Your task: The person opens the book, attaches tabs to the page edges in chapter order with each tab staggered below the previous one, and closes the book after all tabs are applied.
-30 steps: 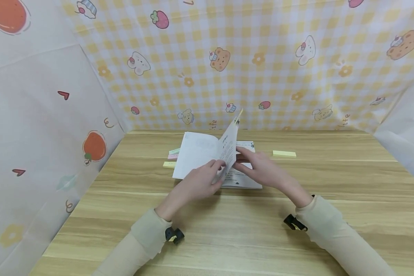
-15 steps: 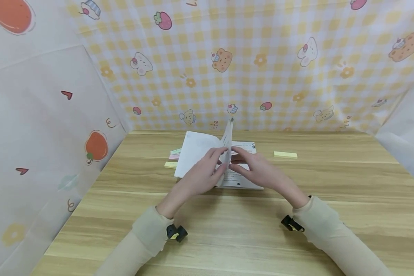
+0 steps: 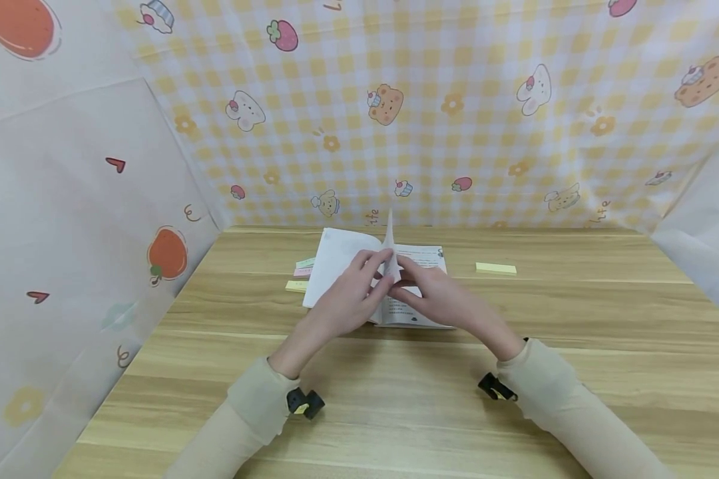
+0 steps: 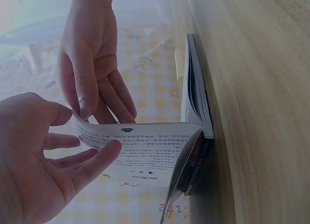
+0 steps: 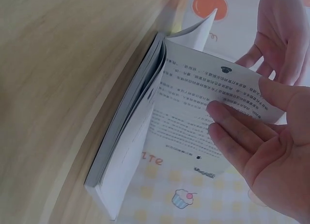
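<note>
An open book (image 3: 416, 314) lies on the table in the head view, its blank left page (image 3: 334, 258) spread out. Between its halves a printed page (image 4: 140, 141) stands up and bends. My left hand (image 3: 350, 293) touches this page from the left, fingers spread in the left wrist view. From the right, my right hand (image 3: 446, 298) rests its thumb and fingertips on the other face, as the right wrist view shows. Neither hand visibly pinches the page. How many sheets are raised cannot be told.
Green, pink and yellow paper strips (image 3: 297, 286) show at the book's left edge. A separate yellow strip (image 3: 495, 269) lies to the right on the wooden table (image 3: 575, 299). A checked cloth (image 3: 455, 133) hangs behind, with a white one (image 3: 66, 266) at left.
The raised page has swung left, from leaning right to nearly upright. My right hand has followed it leftward. My left hand has shifted slightly up, its fingers now against the page.
</note>
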The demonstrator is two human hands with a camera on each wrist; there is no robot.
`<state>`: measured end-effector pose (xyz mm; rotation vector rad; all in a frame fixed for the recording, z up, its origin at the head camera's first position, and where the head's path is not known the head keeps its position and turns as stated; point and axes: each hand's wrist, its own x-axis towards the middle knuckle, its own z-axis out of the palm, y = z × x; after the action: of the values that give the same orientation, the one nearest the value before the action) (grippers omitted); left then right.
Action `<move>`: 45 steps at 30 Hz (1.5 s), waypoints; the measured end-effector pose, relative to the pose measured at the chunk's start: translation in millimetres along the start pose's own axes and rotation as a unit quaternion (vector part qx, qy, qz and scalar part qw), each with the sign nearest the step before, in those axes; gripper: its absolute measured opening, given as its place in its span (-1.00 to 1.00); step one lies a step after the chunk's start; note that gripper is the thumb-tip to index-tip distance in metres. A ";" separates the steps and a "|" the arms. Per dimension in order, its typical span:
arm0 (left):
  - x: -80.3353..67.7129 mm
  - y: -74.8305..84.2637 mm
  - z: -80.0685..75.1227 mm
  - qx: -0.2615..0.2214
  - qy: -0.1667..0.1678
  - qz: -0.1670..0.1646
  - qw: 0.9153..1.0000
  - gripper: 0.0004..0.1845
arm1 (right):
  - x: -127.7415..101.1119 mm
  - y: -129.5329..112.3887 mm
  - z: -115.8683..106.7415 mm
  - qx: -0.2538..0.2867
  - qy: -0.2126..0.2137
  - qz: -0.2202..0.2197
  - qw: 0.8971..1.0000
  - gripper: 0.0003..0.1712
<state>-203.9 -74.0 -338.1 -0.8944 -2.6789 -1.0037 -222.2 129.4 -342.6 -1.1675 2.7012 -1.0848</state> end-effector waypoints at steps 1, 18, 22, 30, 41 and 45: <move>-0.1 0.1 -0.2 0.002 0.002 -0.001 1.000 -0.48 | 0.7 -0.2 0.7 0.001 0.000 -0.003 1.000 -0.36; -1.1 -6.7 -15.2 -0.009 0.017 -0.022 1.000 -0.52 | 11.0 -2.4 12.8 -0.006 -0.032 -0.025 0.999 -0.46; -0.3 -9.9 -19.5 -0.006 0.030 -0.024 0.999 -0.57 | 11.6 0.0 17.2 -0.028 -0.047 -0.035 0.998 -0.47; 1.4 -13.9 -28.0 0.007 0.035 -0.062 0.997 -0.59 | 11.3 -3.2 20.9 -0.039 -0.104 0.000 0.994 -0.38; 0.0 -18.1 -40.0 0.076 0.074 -0.094 0.990 -0.72 | 13.2 -2.8 26.0 -0.052 -0.111 -0.015 0.992 -0.45; 0.6 -20.6 -41.8 0.099 0.078 -0.105 0.986 -0.75 | 14.0 -3.0 26.8 -0.054 -0.115 -0.006 0.992 -0.45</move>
<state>-219.3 -112.8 -317.3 -0.4826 -2.7190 -0.7868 -223.4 103.1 -357.7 -1.2399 2.6041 -0.7601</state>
